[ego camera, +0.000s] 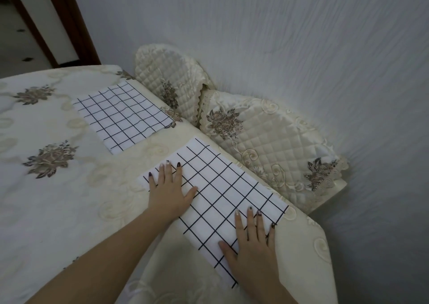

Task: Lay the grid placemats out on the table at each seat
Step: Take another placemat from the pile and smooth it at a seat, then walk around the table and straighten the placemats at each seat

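Observation:
Two white placemats with a black grid lie on the table. The far placemat (123,115) lies flat by the table's right edge, with nothing touching it. The near placemat (220,187) lies along the same edge, closer to me. My left hand (169,187) rests flat on its far left corner, fingers spread. Flat on its near right part is my right hand (253,243), with the fingertips close to the mat's right edge. Neither hand grips anything.
The table wears a cream cloth (46,187) with embroidered flowers. Two chairs with quilted cream covers, one (171,76) behind the other (274,141), stand against the table's right edge. A pale textured wall (301,36) is right behind them. A dark door frame (58,20) is at the far left.

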Tool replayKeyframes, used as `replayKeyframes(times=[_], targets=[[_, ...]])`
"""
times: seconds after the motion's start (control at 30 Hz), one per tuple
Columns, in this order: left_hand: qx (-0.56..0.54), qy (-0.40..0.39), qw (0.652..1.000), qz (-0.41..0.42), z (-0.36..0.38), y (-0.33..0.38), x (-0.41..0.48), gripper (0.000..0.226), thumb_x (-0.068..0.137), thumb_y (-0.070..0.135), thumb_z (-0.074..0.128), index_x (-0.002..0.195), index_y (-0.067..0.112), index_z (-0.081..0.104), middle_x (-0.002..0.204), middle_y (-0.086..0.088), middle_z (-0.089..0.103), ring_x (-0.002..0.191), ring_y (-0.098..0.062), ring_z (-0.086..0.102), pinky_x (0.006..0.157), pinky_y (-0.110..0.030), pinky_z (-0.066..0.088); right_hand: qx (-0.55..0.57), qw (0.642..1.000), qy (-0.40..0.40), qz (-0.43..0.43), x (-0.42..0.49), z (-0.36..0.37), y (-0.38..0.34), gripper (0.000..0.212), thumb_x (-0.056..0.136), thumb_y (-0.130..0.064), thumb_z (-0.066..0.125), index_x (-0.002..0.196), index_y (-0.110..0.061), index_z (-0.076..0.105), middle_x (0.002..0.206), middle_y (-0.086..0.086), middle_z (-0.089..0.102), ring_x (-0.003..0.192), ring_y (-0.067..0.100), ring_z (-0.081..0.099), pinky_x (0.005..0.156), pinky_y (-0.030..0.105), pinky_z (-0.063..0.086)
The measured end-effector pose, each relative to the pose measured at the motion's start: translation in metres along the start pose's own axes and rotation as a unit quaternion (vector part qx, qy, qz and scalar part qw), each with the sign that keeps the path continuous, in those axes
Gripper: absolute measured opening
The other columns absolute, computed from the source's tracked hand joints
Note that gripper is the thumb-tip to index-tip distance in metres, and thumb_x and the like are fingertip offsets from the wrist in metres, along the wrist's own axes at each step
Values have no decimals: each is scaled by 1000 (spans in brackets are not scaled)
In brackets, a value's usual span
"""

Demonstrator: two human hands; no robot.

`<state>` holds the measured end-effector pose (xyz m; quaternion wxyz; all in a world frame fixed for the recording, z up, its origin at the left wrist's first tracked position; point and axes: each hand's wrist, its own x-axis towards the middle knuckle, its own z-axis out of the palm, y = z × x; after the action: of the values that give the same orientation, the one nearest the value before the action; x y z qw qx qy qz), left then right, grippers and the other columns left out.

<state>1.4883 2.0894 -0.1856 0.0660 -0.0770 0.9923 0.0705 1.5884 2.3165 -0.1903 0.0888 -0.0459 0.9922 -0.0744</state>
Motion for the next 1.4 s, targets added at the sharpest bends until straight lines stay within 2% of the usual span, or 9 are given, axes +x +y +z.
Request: replayKeyframes(times=[0.17,0.3,0.33,0.47,0.63,0.87,1.0,1.17,1.4], targets=[[-28,26,999,1,-3,-3,-6,83,89,67,11,153,18,-4,162,-10,-7,148,-25,-12,119,-51,-4,8,1000,15,-9,-2,-4,1,80,90,-71,18,146,-18,37,152,11,35,139,28,35,110,47,17],[-69,33,997,-6,-17,-9,-22,75,94,60,19,154,18,3,162,-8,-4,148,-23,-10,119,-49,-4,34,999,-13,-39,-5,-22,-1,93,75,-77,-6,151,-25,-7,160,2,-14,148,22,-10,118,37,-8],[-77,33,996,-10,-21,-10,-27,74,95,59,20,154,17,4,162,-7,-3,149,-23,-9,119,-49,-4,47,998,-30,-34,-5,-27,-2,96,70,-77,-10,151,-25,-11,159,1,-19,147,20,-16,117,37,-10],[-115,25,993,-30,-36,-16,-54,72,96,56,24,153,14,9,162,-7,5,149,-24,-3,119,-49,1,59,995,-62,-41,-9,-43,-9,101,68,-78,-6,152,-20,-7,161,5,-12,148,20,-10,120,38,-3],[-193,39,979,-55,-50,-25,-101,67,98,46,35,151,9,20,158,-10,21,147,-26,12,118,-50,12,62,993,-78,-61,-12,-50,-11,79,95,-59,30,153,-14,1,161,10,2,149,23,2,121,41,9],[-283,59,947,-142,-42,-55,-187,62,98,39,41,148,8,27,154,-13,30,145,-28,20,115,-48,21,79,990,-89,-80,-48,-60,-26,75,96,-50,40,153,-14,9,161,10,9,148,24,8,119,39,15],[-296,108,927,-201,-30,-85,-250,53,93,42,44,134,8,45,135,-17,51,128,-33,43,105,-50,35,89,986,-91,-103,-74,-55,-49,71,95,-47,43,152,-16,13,160,9,12,148,24,10,118,39,18],[-286,128,903,-295,-21,-129,-336,61,98,38,42,149,8,27,156,-10,26,147,-26,14,119,-45,14,74,977,-98,-176,-118,-35,-100,70,95,-44,44,151,-15,16,159,12,13,147,25,11,118,37,16],[-298,163,839,-425,-27,-183,-445,62,94,35,50,145,3,33,150,-19,34,141,-31,27,115,-49,24,103,948,-155,-259,-194,-5,-182,66,96,-43,41,152,-17,16,160,5,14,147,21,11,119,34,16]])
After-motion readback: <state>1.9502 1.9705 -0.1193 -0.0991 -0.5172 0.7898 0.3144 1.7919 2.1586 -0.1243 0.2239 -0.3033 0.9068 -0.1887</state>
